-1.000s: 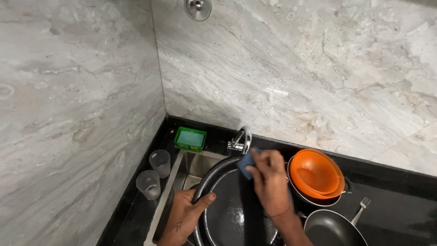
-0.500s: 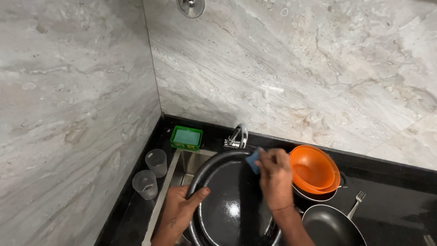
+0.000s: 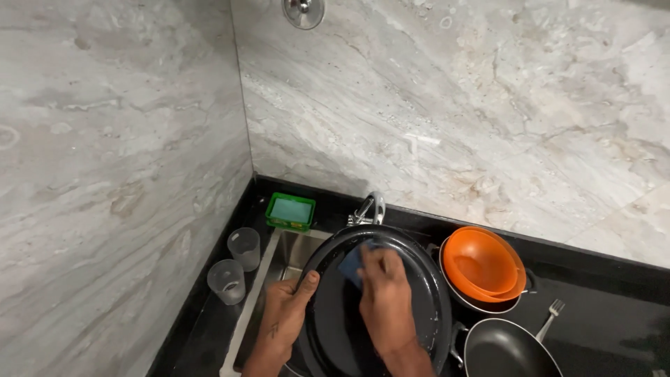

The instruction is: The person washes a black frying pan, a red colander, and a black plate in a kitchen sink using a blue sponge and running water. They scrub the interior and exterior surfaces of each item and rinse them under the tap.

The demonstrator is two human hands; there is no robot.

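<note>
Both hands work: left hand [image 3: 285,314] grips the black pan [image 3: 419,307], right hand [image 3: 385,300] presses a blue sponge [image 3: 350,265].

a large black round pan [image 3: 419,307] tilted over the sink, a blue sponge [image 3: 351,265] pressed against its inner face.

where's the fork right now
In the head view, the fork lies on the black counter at lower right, beside the small black pan.
</note>
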